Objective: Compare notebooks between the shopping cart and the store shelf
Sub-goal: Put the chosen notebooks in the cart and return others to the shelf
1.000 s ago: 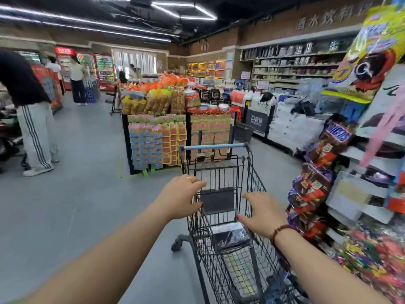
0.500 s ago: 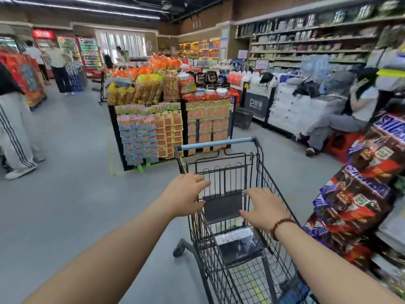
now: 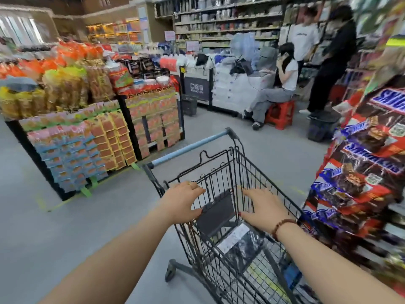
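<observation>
Your left hand [image 3: 182, 202] and right hand [image 3: 263, 208] stay on the near rim of the cart [image 3: 189, 149], fingers spread and straight, gripping nothing. The cart has swung right and now stands just beside the chocolate rack [image 3: 361, 172].

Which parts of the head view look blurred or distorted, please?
Head view: left hand, right hand and cart fairly sharp; candy bags at the right edge and snack display smeared by motion blur; wide-angle distortion tilts the shelves.
</observation>
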The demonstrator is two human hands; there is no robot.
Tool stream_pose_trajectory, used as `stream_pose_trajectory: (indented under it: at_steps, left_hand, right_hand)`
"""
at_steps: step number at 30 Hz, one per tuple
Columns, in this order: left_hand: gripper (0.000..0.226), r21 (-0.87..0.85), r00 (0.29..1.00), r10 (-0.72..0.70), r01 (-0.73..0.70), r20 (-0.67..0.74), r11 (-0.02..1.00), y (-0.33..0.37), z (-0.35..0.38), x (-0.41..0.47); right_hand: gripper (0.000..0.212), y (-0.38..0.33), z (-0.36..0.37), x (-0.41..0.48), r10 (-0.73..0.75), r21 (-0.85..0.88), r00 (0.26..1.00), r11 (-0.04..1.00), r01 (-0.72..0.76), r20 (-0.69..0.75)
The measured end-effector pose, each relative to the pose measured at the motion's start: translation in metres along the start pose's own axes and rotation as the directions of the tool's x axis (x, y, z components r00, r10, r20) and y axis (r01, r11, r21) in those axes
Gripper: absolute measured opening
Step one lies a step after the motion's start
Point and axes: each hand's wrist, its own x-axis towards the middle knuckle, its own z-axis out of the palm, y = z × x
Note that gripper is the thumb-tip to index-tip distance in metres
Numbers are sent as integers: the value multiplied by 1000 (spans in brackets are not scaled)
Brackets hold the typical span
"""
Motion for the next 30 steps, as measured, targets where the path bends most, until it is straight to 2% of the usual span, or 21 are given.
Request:
stream_pose_trajectory:
  at_steps: [4,7,11,16,19,30]
  left_hand:
    - [60,-56,997,78,-76,27,996,-10,24,35]
    - [57,-85,989,125,-118,77,989,-9,45,66]
    - [63,-112,965,206,-189,164,976,-6,72,107]
    - [59,-109,919,299,-280,257,954,1,104,160]
    - [62,-119,885,342,-320,316,940,6,134,185]
    - [74,-298,760,395,-273,517,915,39,300,206]
  right_hand:
    - [63,11,13,11,90,-15,996,996,-90,22]
    - [57,24,24,20,144,-45,989,989,-142,45]
    - [60,49,46,38,228,-61,969,973,-223,97]
    - [50,87,78,62,320,18,943,946,-323,94]
    - [52,104,105,70,396,115,912,906,-406,104]
    - [50,145,240,68,576,245,762,725,-644,296]
